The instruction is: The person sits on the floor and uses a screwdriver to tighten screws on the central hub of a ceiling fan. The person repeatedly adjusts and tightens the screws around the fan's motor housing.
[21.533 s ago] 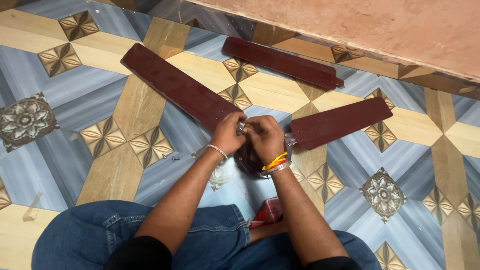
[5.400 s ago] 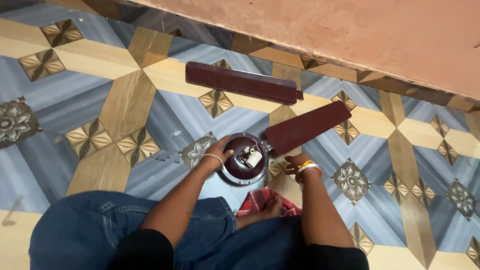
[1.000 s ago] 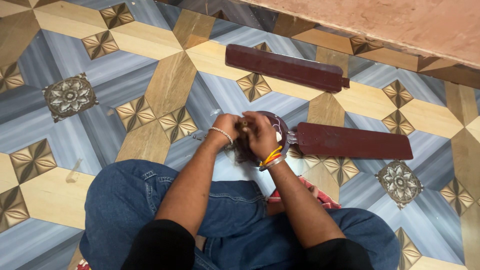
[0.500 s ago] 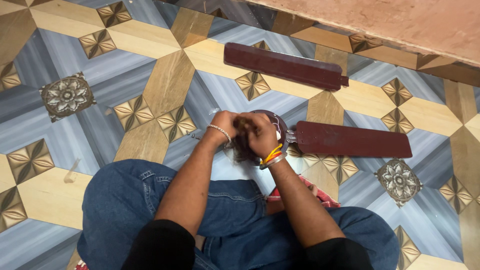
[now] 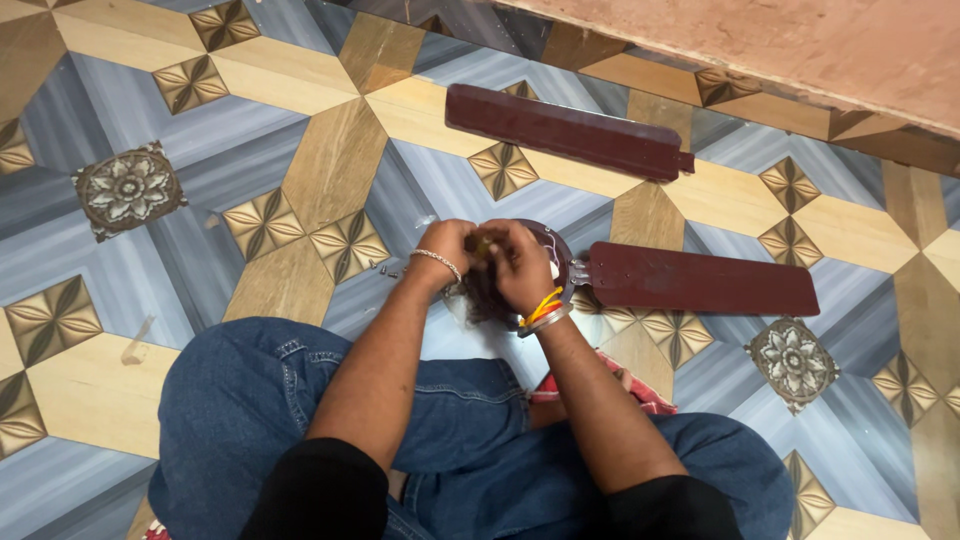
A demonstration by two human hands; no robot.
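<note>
A round fan hub (image 5: 556,258) lies on the patterned tile floor in front of my crossed legs. One dark maroon blade (image 5: 700,280) is still fixed to it and points right. My left hand (image 5: 450,248), with a silver bracelet, grips the hub's left side. My right hand (image 5: 522,268), with yellow and orange bangles, covers the top of the hub. Its fingers pinch a small yellowish piece (image 5: 485,242) between the two hands, and I cannot tell what it is. Most of the hub is hidden under my hands. A second maroon blade (image 5: 565,132) lies loose on the floor beyond.
A few small screws (image 5: 385,268) lie on the tile just left of my left wrist. A red cloth (image 5: 625,378) sits by my right knee. A raised pinkish ledge (image 5: 800,50) runs along the top right. My jeans-clad legs (image 5: 250,400) fill the bottom of the view.
A blade that stuck out to the left of the hub 21.5 s ago is gone from it. In the last second my hands have stayed together on the hub, shifting only slightly.
</note>
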